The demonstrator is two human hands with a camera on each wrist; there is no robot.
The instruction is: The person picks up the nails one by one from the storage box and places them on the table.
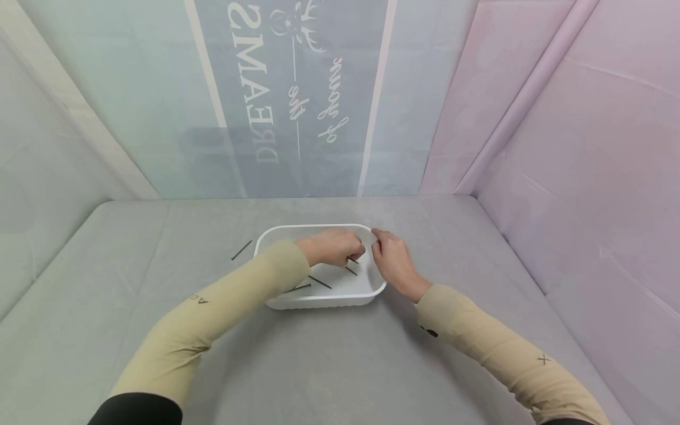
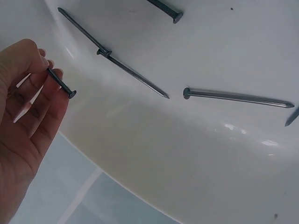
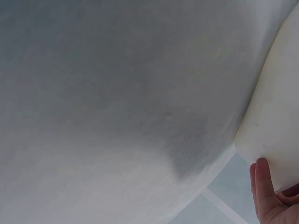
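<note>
A white oblong tray (image 1: 321, 302) with rounded corners stands on the grey surface, several dark nails lying inside. Over the tray's right half, my left hand (image 1: 334, 247) pinches one nail (image 2: 61, 84) between thumb and fingers, its flat head sticking out. Below it on the tray floor are loose nails (image 2: 238, 97), two of them touching end to end (image 2: 133, 76). At the tray's right end my right hand (image 1: 394, 260) grips the rim, fingers (image 3: 264, 179) against the outer wall. The tip of the pinched nail is hidden by the left hand.
A single nail (image 1: 241, 250) lies on the grey surface (image 1: 329, 366) outside the tray, to its left. Behind stands a printed fabric wall (image 1: 340, 171); a pinkish wall (image 1: 600, 177) closes the right side and a pale one (image 1: 48, 177) the left.
</note>
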